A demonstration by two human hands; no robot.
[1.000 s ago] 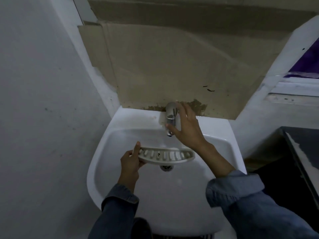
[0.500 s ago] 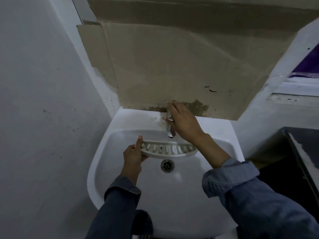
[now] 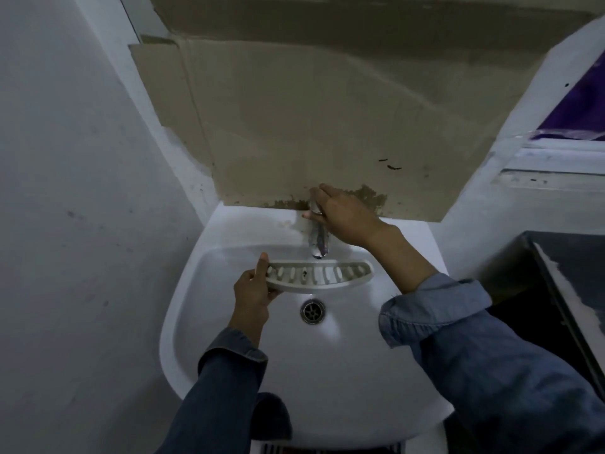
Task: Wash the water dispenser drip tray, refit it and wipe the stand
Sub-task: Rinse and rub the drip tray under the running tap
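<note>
The white slotted drip tray (image 3: 322, 276) is held level over the white basin (image 3: 209, 290), right under the spout of the chrome tap (image 3: 318, 239). My left hand (image 3: 253, 290) grips the tray's left end, thumb up along its edge. My right hand (image 3: 343, 214) is curled over the top of the tap at the back of the basin, hiding the tap's handle. A thin gleam shows below the tray above the drain (image 3: 312, 310); flowing water cannot be made out for certain.
A sheet of brown cardboard (image 3: 311, 126) covers the wall behind the basin. A plain white wall (image 3: 65, 224) stands close on the left. A dark counter edge (image 3: 563, 290) sits to the right, with a window ledge (image 3: 556, 158) above it.
My right hand slid from the tap's spout up onto its top. My left hand carried the tray back, from over the drain to beneath the spout.
</note>
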